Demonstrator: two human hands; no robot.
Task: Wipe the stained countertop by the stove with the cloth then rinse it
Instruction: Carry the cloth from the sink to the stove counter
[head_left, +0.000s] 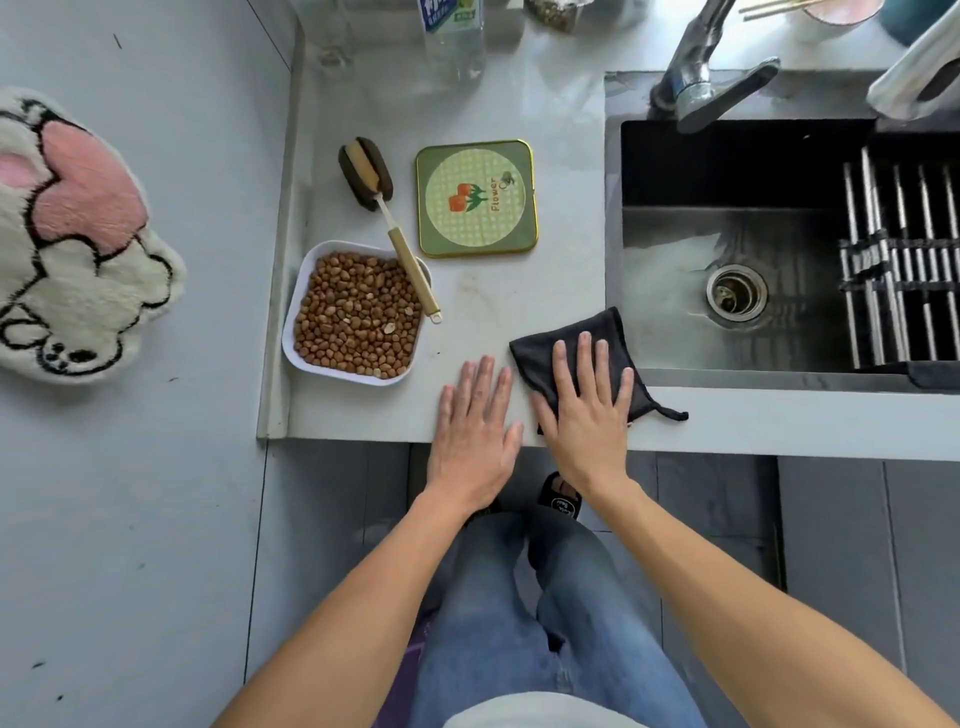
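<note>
**Pressing the cloth flat, with peanuts close by**

Spreading wide, the fingers (587, 358) of the right hand (584, 415) lie straight and flat on the dark cloth (563, 358), pressing it to the counter (493, 306) rather than gripping it. The left hand (475, 431) rests just beside it, fingers straight too, palm down on bare counter and holding nothing. The cloth sits at the counter's near edge, one corner reaching over the rim of the sink (675, 291) and its loop tail trailing off to the right.

From where I stand, the worry is the sweep leftward: the white dish of peanuts (353, 317) sits near the counter's left end, and a long-handled brush (395, 228) leans across its rim (loosely, by the look of it). A broad stroke could knock the brush handle or nudge the dish and scatter nuts. The green trivet (475, 197) farther back might slide as well. Faint brownish marks show between trivet and cloth, so the wiping seems hardly begun.
</note>
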